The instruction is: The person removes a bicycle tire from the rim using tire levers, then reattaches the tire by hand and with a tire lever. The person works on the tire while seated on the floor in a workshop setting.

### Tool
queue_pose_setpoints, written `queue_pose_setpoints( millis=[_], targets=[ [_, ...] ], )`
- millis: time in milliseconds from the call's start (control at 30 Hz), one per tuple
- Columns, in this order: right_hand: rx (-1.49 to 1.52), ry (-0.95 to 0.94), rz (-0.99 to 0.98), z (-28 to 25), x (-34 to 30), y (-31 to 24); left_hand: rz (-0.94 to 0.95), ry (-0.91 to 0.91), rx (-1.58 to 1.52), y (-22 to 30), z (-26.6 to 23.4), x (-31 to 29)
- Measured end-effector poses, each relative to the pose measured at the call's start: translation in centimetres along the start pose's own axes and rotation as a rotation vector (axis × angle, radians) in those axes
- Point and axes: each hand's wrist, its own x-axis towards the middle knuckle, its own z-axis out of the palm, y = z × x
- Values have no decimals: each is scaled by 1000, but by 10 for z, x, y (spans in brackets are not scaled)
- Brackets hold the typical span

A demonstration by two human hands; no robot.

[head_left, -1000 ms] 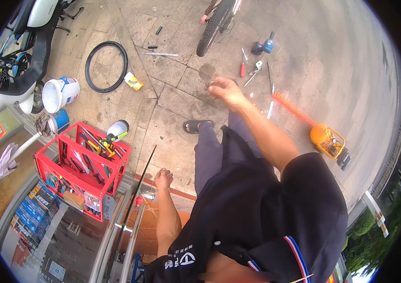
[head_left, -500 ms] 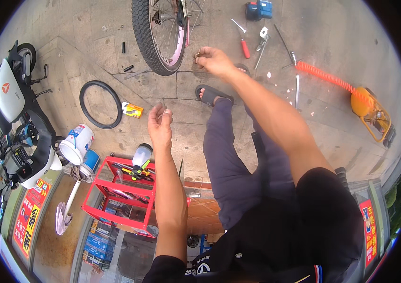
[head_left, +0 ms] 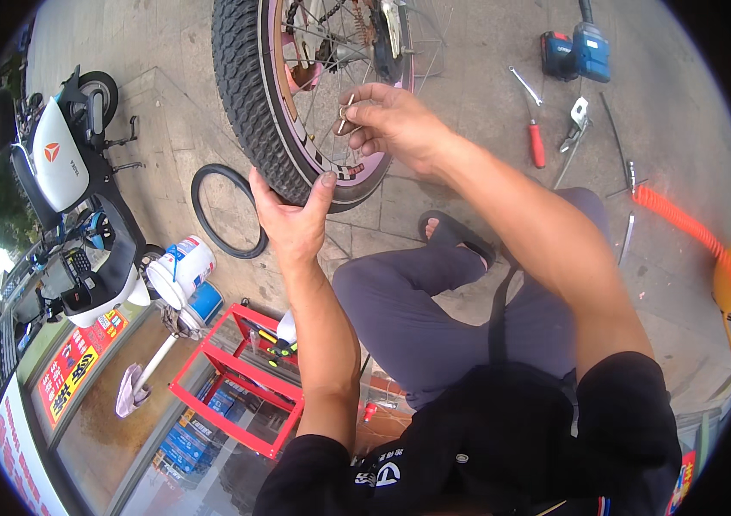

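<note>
A bicycle wheel (head_left: 350,182) with a knobby black tyre (head_left: 243,95) and a pink-and-white rim stands before me. My left hand (head_left: 292,225) grips the tyre at its lower edge, thumb on one side and fingers on the other. Beside the spokes, my right hand (head_left: 401,127) pinches a small brass-coloured metal piece with a thin crossbar (head_left: 345,113); its exact kind is too small to make out. The chain and hub show behind this hand.
To the right lie a blue cordless power tool (head_left: 591,53), a red-handled screwdriver (head_left: 536,144), a wrench (head_left: 526,86) and a coiled orange air hose (head_left: 684,225). Leftward are a loose tyre (head_left: 202,212), a white bucket (head_left: 183,273), a red tool rack (head_left: 236,378) and a parked scooter (head_left: 62,159).
I have bent closer to the wheel. My left hand has gone from free air onto the tyre. My right hand has moved beside the spokes, still pinching the small metal piece.
</note>
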Motion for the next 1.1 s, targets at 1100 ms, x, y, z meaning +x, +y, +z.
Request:
queue_pose_setpoints(
  millis=[1100],
  targets=[
    [-104, -263, 21, 4, 45, 1, 80, 159, -89, -12, 11, 3]
  ],
)
